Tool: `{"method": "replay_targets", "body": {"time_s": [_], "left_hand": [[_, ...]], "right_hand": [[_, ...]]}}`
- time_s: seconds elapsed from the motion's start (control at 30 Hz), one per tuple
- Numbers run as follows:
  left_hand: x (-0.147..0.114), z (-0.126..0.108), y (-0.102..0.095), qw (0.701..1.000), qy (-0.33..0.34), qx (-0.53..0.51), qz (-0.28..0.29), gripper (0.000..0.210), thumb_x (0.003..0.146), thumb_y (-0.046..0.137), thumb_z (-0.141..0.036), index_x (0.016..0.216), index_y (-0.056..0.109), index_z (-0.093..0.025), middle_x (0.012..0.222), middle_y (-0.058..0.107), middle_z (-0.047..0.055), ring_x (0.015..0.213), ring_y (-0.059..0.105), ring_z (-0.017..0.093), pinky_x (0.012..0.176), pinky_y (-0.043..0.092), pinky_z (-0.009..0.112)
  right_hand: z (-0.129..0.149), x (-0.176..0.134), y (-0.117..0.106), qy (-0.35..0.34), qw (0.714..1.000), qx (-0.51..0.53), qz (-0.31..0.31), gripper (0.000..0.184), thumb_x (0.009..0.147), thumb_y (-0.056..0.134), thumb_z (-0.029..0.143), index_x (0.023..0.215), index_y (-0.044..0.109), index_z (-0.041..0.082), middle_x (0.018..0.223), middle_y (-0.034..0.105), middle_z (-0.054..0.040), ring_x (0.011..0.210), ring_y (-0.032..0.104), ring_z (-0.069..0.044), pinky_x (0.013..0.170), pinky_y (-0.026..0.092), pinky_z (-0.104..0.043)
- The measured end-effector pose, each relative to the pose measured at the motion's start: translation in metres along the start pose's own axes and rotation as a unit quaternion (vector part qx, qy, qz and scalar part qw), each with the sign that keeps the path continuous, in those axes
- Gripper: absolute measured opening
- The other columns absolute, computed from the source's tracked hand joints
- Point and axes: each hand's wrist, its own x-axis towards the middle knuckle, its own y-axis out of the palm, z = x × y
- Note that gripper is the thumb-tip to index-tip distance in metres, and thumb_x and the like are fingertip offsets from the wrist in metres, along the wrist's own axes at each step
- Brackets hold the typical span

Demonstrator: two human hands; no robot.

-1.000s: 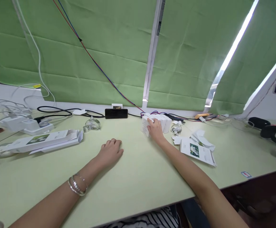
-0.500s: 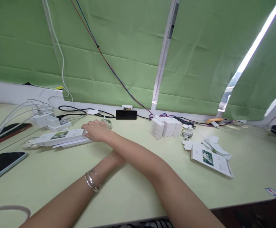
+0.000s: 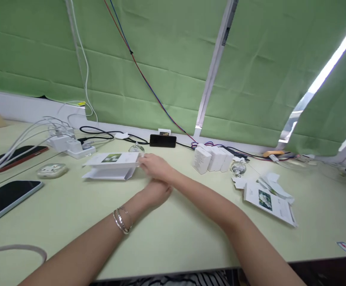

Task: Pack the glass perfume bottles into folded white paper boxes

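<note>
My right hand [image 3: 155,166] reaches across to the left, its fingers closed on the right end of an opened white paper box [image 3: 120,158] with a green-and-white flower picture on its top panel. The box's flaps stand apart above the table. Below my right wrist lies my left hand [image 3: 157,193], with bracelets on its wrist. Its fingers look curled, and anything inside them is hidden. A round clear glass bottle [image 3: 136,147] stands just behind the box. To the right, another opened flower-printed box [image 3: 269,202] lies flattened, near a second glass bottle [image 3: 238,168].
Several small white boxes [image 3: 213,158] stand in a row at the back right. A black phone [image 3: 163,140] leans near the wall. At the left are a power strip [image 3: 80,151] with cables, a pale case [image 3: 52,171] and a large phone [image 3: 8,200].
My right hand has drawn the white box to the right, away from the pale case, and its panels have spread. My left hand has come into sight below the right wrist. The view has shifted slightly.
</note>
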Motion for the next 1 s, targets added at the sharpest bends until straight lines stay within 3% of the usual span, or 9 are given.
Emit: {"method": "replay_targets", "body": {"time_s": [0.17, 0.3, 0.4, 0.47, 0.57, 0.63, 0.73, 0.83, 1.0], "left_hand": [[-0.003, -0.027, -0.018, 0.973, 0.178, -0.103, 0.105, 0.027, 0.088, 0.04, -0.024, 0.103, 0.063, -0.021, 0.098, 0.063, 0.006, 0.091, 0.06, 0.019, 0.081, 0.047, 0.031], [0.0, -0.029, -0.023, 0.964, 0.231, -0.108, 0.075, 0.028, 0.089, 0.038, -0.026, 0.103, 0.061, -0.023, 0.106, 0.062, 0.007, 0.098, 0.057, 0.018, 0.085, 0.045, 0.03], [0.007, -0.011, -0.022, 0.983, 0.173, -0.061, 0.027, 0.033, 0.087, 0.044, -0.035, 0.116, 0.056, -0.023, 0.121, 0.057, 0.009, 0.117, 0.048, 0.023, 0.098, 0.038, 0.038], [0.012, 0.002, -0.02, 0.994, 0.104, -0.008, 0.017, 0.062, 0.078, 0.054, -0.05, 0.132, 0.042, -0.02, 0.139, 0.044, 0.012, 0.132, 0.032, 0.03, 0.106, 0.026, 0.046], [0.015, 0.014, -0.018, 0.997, -0.017, 0.042, 0.067, 0.089, 0.074, 0.048, -0.065, 0.143, 0.023, -0.014, 0.147, 0.03, 0.018, 0.136, 0.022, 0.035, 0.107, 0.02, 0.052], [0.014, 0.014, -0.019, 0.993, -0.034, 0.046, 0.104, 0.086, 0.076, 0.042, -0.067, 0.143, 0.024, -0.014, 0.146, 0.033, 0.017, 0.134, 0.027, 0.034, 0.105, 0.024, 0.05], [0.012, 0.008, -0.024, 0.99, -0.027, 0.042, 0.13, 0.076, 0.077, 0.041, -0.064, 0.138, 0.035, -0.019, 0.141, 0.042, 0.013, 0.128, 0.038, 0.033, 0.1, 0.03, 0.045], [0.013, 0.004, -0.027, 0.99, -0.04, 0.038, 0.13, 0.076, 0.073, 0.046, -0.063, 0.135, 0.041, -0.019, 0.134, 0.049, 0.013, 0.122, 0.043, 0.034, 0.095, 0.034, 0.044], [0.016, 0.005, -0.03, 0.991, -0.066, 0.015, 0.118, 0.084, 0.067, 0.051, -0.066, 0.135, 0.042, -0.017, 0.128, 0.053, 0.014, 0.115, 0.048, 0.034, 0.091, 0.038, 0.041]], "right_hand": [[-0.053, -0.095, -0.017, 0.082, 0.993, -0.03, -0.073, 0.015, 0.09, 0.045, 0.018, 0.087, 0.059, 0.015, 0.092, 0.06, -0.0099, 0.089, 0.054, -0.02, 0.077, 0.045, -0.032], [-0.071, -0.155, -0.006, 0.036, 0.999, 0.02, -0.033, 0.015, 0.088, 0.046, 0.016, 0.087, 0.061, 0.015, 0.09, 0.06, -0.0091, 0.086, 0.053, -0.018, 0.077, 0.045, -0.03], [-0.073, -0.168, 0.001, -0.012, 0.997, 0.071, -0.027, 0.019, 0.091, 0.045, 0.025, 0.09, 0.062, 0.016, 0.093, 0.06, -0.009, 0.089, 0.052, -0.018, 0.083, 0.044, -0.032], [-0.074, -0.167, 0.004, 0.002, 0.994, 0.099, -0.046, 0.025, 0.093, 0.041, 0.03, 0.088, 0.061, 0.016, 0.093, 0.059, -0.0089, 0.089, 0.052, -0.018, 0.084, 0.044, -0.033], [-0.076, -0.164, 0.008, 0.059, 0.981, 0.149, -0.112, 0.025, 0.093, 0.039, 0.031, 0.095, 0.06, 0.016, 0.099, 0.058, -0.0092, 0.096, 0.051, -0.018, 0.09, 0.042, -0.035], [-0.078, -0.164, 0.011, 0.102, 0.967, 0.182, -0.144, 0.027, 0.092, 0.043, 0.032, 0.11, 0.055, 0.016, 0.112, 0.056, -0.0107, 0.105, 0.05, -0.018, 0.095, 0.039, -0.037], [-0.079, -0.165, 0.013, 0.154, 0.956, 0.227, -0.107, 0.041, 0.089, 0.047, 0.033, 0.127, 0.044, 0.016, 0.123, 0.054, -0.0122, 0.113, 0.049, -0.02, 0.097, 0.038, -0.04], [-0.08, -0.166, 0.012, 0.164, 0.954, 0.245, -0.06, 0.042, 0.089, 0.048, 0.033, 0.127, 0.046, 0.016, 0.124, 0.056, -0.012, 0.117, 0.048, -0.022, 0.099, 0.036, -0.043], [-0.079, -0.167, 0.007, 0.128, 0.954, 0.266, -0.06, 0.038, 0.09, 0.046, 0.038, 0.121, 0.051, 0.017, 0.125, 0.056, -0.0109, 0.116, 0.049, -0.021, 0.099, 0.037, -0.041]]}}
